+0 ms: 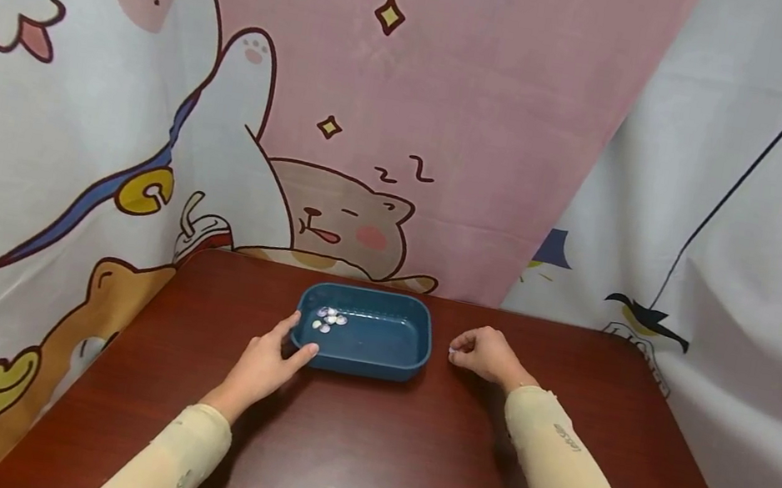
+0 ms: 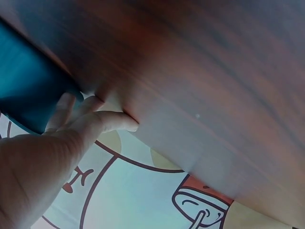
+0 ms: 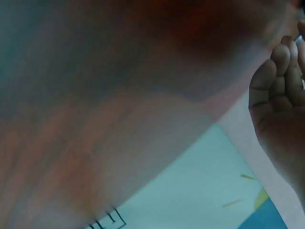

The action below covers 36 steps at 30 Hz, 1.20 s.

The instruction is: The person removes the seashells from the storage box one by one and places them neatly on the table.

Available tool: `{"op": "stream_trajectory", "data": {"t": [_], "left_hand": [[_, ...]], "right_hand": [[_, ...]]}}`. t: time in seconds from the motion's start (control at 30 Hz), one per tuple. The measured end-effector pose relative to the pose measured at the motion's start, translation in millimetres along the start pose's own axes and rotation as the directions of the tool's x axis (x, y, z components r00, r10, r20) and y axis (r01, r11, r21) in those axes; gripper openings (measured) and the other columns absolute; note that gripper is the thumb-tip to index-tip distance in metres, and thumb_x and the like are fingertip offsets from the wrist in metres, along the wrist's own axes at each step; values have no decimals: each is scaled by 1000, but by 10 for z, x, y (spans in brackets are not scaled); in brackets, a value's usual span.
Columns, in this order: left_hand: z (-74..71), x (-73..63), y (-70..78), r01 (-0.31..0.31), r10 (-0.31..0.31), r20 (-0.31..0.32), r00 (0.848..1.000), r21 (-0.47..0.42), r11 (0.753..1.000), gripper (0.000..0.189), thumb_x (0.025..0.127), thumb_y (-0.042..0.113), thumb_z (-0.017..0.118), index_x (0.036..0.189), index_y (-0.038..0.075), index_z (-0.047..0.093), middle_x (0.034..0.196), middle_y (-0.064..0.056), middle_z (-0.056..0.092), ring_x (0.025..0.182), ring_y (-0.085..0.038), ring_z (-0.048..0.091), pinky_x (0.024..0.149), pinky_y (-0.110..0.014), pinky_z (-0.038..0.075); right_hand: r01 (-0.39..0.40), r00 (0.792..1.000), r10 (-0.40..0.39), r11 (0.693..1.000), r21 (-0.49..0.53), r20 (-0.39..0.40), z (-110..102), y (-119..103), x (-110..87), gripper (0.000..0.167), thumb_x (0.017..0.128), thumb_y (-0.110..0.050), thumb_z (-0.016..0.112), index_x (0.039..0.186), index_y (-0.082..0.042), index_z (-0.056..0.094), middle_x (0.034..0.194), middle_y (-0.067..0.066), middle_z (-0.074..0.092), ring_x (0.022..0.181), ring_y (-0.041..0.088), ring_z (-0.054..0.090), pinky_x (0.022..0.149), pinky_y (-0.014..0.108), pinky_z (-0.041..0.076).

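A blue rectangular plastic basin stands on the table. Several small white-and-purple pieces, shell-like in look, lie in a cluster at its left end. My left hand is at the basin's left side, its thumb by the front left corner and its fingers along the outer wall; in the left wrist view the fingers look fairly straight. To the right of the basin, just above the tabletop, my right hand pinches a small pale purple shell-like piece between thumb and fingertips. The right wrist view catches only part of that hand.
The dark red-brown wooden table runs back to a hanging cloth printed with cartoon animals. More of this cloth hangs at the left and right sides. The basin sits near the table's back edge.
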<state>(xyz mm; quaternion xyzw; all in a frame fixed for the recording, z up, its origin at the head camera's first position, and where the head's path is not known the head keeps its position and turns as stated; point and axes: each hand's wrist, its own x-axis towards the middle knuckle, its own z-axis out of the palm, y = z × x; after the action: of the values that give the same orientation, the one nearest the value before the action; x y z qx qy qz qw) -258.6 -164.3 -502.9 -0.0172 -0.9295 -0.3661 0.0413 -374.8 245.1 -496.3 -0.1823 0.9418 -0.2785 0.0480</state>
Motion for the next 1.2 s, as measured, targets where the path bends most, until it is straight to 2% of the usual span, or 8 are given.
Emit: {"op": "stream_trajectory", "data": {"t": [0.23, 0.47, 0.53, 0.9, 1.2], "left_hand": [[17, 18, -11, 6, -6, 9, 1000, -6, 1000, 86, 102, 52, 69, 169, 12, 34, 161, -25, 51, 141, -43, 61, 114, -61, 49], [10, 2, 10, 16, -16, 11, 1000, -4, 1000, 84, 103, 49, 69, 169, 12, 32, 159, -27, 52, 140, -44, 61, 113, -61, 50], [9, 0, 14, 16, -16, 12, 1000, -5, 1000, 84, 103, 48, 69, 169, 12, 31, 160, -27, 51, 141, -44, 60, 113, -62, 50], [14, 0, -9, 15, -15, 18, 1000, -11, 1000, 87, 102, 54, 68, 169, 12, 32, 158, -27, 53, 137, -43, 64, 112, -60, 51], [7, 10, -8, 5, -5, 17, 1000, -19, 1000, 84, 103, 50, 68, 169, 12, 32, 159, -26, 52, 140, -43, 62, 113, -59, 50]], "right_hand": [[4, 998, -6, 999, 31, 57, 100, 24, -5, 12, 90, -13, 84, 101, -8, 85, 90, 0, 81, 82, 10, 65, 79, 31, 57], [-36, 996, 32, 998, 59, 78, 121, 28, -13, 19, 94, -14, 82, 112, -9, 84, 109, 6, 83, 101, 19, 71, 93, 41, 59], [-42, 996, 36, 997, 66, 78, 124, 20, -23, 20, 94, -15, 82, 113, -8, 83, 110, 7, 83, 103, 20, 71, 95, 43, 59], [-81, 993, 71, 991, 111, 91, 152, 41, -20, 23, 94, -16, 83, 115, -8, 83, 106, 4, 83, 93, 14, 65, 86, 32, 56], [-86, 992, 75, 990, 111, 100, 145, 53, -9, 25, 93, -16, 84, 117, -9, 83, 98, 1, 82, 86, 12, 61, 81, 29, 53]]}}
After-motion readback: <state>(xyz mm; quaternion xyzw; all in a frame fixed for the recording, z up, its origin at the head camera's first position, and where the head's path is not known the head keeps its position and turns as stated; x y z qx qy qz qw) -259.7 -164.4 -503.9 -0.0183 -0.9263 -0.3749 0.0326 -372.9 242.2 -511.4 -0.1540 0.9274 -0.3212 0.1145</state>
